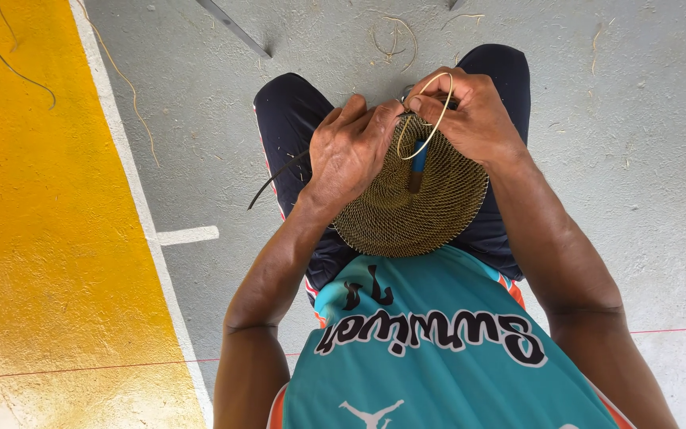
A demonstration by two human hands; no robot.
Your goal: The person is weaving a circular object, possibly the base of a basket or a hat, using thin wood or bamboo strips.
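So the person is sitting on a grey concrete floor point(637, 159) beside a yellow painted strip point(33, 222), working a round coiled woven disc point(406, 206) that's resting on their lap against dark trousers point(291, 119). The left hand point(351, 151) is closing over the disc's upper rim, pinching it steady. The right hand point(474, 115) is curling around a pale fibre strand point(430, 111), which is looping above the rim. A blue-handled tool point(418, 163) is sticking into the weave near the top. My take: keeping that loop snug and the rim pinned firmly is what's making the stitch sit tight.
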